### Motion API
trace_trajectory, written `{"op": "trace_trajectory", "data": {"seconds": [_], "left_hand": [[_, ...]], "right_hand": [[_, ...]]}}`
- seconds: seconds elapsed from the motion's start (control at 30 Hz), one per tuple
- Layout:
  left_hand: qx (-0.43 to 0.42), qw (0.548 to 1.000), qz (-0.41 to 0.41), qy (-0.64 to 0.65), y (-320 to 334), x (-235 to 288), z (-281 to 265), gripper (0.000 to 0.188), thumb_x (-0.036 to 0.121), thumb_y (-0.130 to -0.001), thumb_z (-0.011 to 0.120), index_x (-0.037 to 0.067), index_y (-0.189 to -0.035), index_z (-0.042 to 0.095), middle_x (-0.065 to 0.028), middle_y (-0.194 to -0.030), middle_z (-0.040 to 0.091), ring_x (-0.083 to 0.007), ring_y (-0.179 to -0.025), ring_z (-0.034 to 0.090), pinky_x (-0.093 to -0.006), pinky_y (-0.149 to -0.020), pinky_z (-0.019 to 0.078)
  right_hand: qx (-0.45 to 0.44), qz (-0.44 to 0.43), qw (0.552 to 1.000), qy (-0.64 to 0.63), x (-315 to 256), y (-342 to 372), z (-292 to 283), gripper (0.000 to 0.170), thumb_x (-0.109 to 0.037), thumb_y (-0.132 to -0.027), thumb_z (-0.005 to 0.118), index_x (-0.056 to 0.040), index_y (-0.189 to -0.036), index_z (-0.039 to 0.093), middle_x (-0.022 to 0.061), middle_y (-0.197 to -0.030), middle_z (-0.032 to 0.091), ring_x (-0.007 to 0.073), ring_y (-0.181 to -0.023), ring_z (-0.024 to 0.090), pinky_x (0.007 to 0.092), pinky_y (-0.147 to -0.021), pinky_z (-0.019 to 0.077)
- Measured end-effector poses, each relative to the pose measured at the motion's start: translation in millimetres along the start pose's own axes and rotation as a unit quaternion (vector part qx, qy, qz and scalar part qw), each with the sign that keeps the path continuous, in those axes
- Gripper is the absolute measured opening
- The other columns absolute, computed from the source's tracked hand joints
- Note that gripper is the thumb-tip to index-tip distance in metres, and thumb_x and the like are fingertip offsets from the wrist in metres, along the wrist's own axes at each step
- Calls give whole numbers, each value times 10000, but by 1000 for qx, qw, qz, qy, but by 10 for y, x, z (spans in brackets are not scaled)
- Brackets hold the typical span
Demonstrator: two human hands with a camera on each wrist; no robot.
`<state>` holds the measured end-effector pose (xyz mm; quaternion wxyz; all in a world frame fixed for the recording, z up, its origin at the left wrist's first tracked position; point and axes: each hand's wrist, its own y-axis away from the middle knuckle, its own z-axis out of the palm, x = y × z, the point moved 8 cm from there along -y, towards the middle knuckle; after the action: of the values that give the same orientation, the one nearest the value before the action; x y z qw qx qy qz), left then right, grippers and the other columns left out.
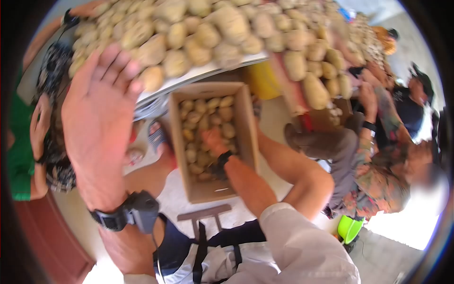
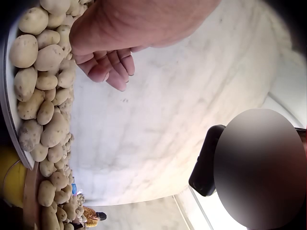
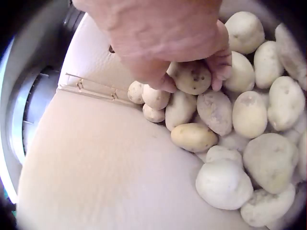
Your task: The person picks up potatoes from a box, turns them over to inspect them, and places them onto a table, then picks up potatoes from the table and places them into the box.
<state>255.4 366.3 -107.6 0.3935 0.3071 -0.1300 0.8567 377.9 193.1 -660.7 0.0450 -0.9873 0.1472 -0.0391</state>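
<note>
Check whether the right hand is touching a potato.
Touching: the right wrist view shows the right hand holding a dark-spotted potato, fingers against its sides.

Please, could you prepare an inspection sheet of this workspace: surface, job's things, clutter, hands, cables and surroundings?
Surface: table heaped with potatoes up to its near edge.
Job's things: cardboard box below that edge, with many potatoes inside.
Clutter: yellow bucket beneath the table; bright green basin at the right.
Hands: left hand raised near the heap, holding nothing visible; right hand inside the box, pinching a dark-spotted potato.
Cables: thin cord near the left wrist camera.
Surroundings: person in a green top at left, person in a camouflage top at right.
</note>
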Motion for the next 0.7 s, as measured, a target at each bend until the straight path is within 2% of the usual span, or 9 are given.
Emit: {"op": "trace_trajectory", "data": {"seconds": [0.07,0.1,0.13,0.2,0.3,0.37,0.47,0.63,0.7], "left_hand": [[-11,1000,-9,4,-36,-33,57,251,224,-1001,535,0,-1104,583,-76,-1029,597,-202,-953,559,-320,-819,443],[6,1000,-11,-12,-52,-34,38,244,230,-1003,536,10,-1097,585,-64,-1010,588,-189,-946,549,-314,-813,438],[-14,1000,-13,-3,-68,-38,74,244,230,-1003,536,10,-1097,585,-64,-1010,588,-189,-946,549,-314,-813,438],[-5,1000,-21,-14,-122,-83,57,234,242,-1009,537,27,-1087,586,-49,-1007,577,-174,-920,538,-314,-787,433],[19,999,-15,-29,-209,-121,-67,235,246,-1017,531,30,-1092,586,-42,-1012,573,-170,-907,534,-311,-768,432],[21,999,-23,-30,-233,-157,-48,241,249,-1020,527,28,-1097,586,-40,-1010,572,-166,-905,534,-305,-764,433],[47,998,-23,-43,-282,-156,-73,254,257,-1026,520,27,-1110,586,-35,-1009,572,-156,-904,534,-294,-763,435],[54,995,-21,-77,-321,-241,-37,275,279,-1017,535,36,-1133,592,-21,-1006,575,-140,-901,545,-268,-789,441],[43,994,-31,-92,-384,-269,-127,289,291,-1014,537,38,-1143,593,-23,-1033,585,-141,-928,554,-271,-803,440]], "right_hand": [[-218,187,799,-528,-46,185,-1370,350,-194,-1002,410,-29,-1291,519,141,-1136,600,271,-910,620,409,-884,481],[-128,302,548,-769,-131,356,-1724,404,-331,-1039,400,-32,-1275,535,109,-1237,582,208,-1046,605,360,-921,486],[135,186,688,-688,-186,519,-1174,435,-422,-986,442,-78,-1219,572,52,-998,652,204,-785,650,391,-708,520],[-97,393,404,-820,-401,671,-2013,453,-443,-971,470,-107,-1268,537,34,-1029,648,158,-785,650,342,-670,525],[-100,451,270,-845,-664,801,-2097,401,-403,-954,493,-113,-1223,557,52,-1035,649,168,-813,671,280,-579,506],[-36,335,212,-917,-719,789,-2637,365,-338,-958,526,-79,-1215,548,84,-1049,652,196,-880,677,294,-627,530],[-33,293,215,-931,-723,762,-3269,425,-358,-945,565,-79,-1264,534,89,-1155,615,172,-1004,638,300,-713,522],[-73,233,504,-828,-505,404,-3579,704,-461,-909,617,-31,-1436,439,95,-1227,566,129,-1082,564,302,-767,504],[-18,168,532,-830,-234,194,-4023,676,-438,-915,625,1,-1401,456,88,-1118,610,130,-925,613,271,-677,504]]}}
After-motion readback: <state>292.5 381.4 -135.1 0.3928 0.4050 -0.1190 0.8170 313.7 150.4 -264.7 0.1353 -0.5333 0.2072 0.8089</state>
